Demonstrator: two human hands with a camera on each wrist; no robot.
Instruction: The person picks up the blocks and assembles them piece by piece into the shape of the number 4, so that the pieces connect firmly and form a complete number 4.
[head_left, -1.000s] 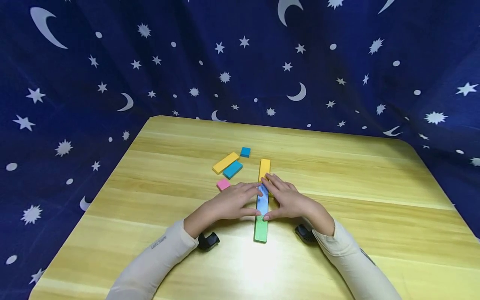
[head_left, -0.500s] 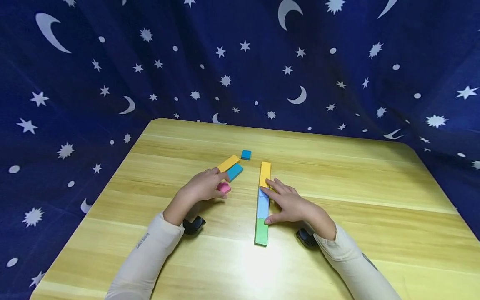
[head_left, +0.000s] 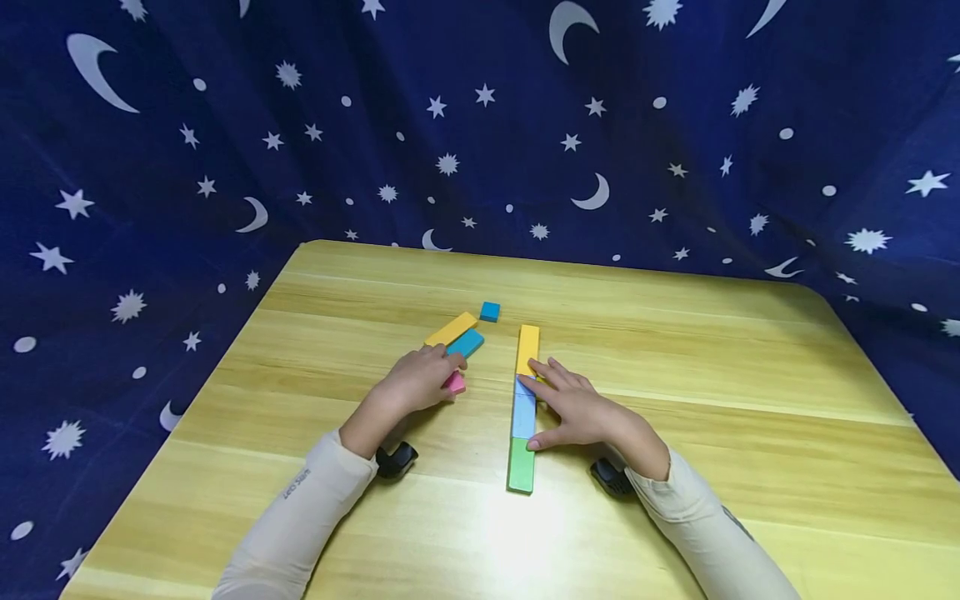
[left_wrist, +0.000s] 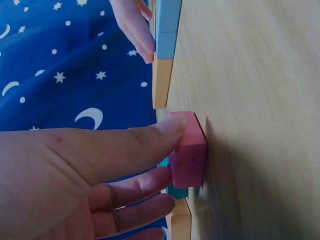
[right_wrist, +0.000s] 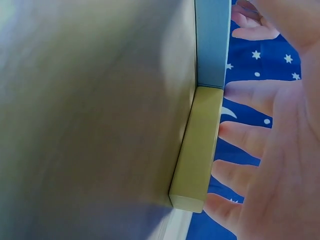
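My left hand (head_left: 420, 379) pinches a small pink block (left_wrist: 190, 165) between thumb and index finger, left of a straight row of blocks on the table. That row holds an orange-yellow block (head_left: 528, 343) at the far end, two light blue pieces (head_left: 523, 418) in the middle and a green block (head_left: 521, 468) at the near end. My right hand (head_left: 581, 412) rests over the row from the right with spread fingers, its thumb on the joint between light blue and green. A yellow block (right_wrist: 197, 145) lies under its fingertips, mostly hidden in the head view.
Behind my left hand lie a loose orange-yellow block (head_left: 452, 328) and a teal-blue block (head_left: 468, 342) side by side. A small blue square block (head_left: 490, 312) sits farther back. A dark blue star-patterned curtain (head_left: 510, 150) hangs behind the wooden table (head_left: 675, 350).
My left hand has left the row, moved left to the pink block and taken hold of it. The pink block has shifted slightly right and nearer. My right hand has stayed on the row.
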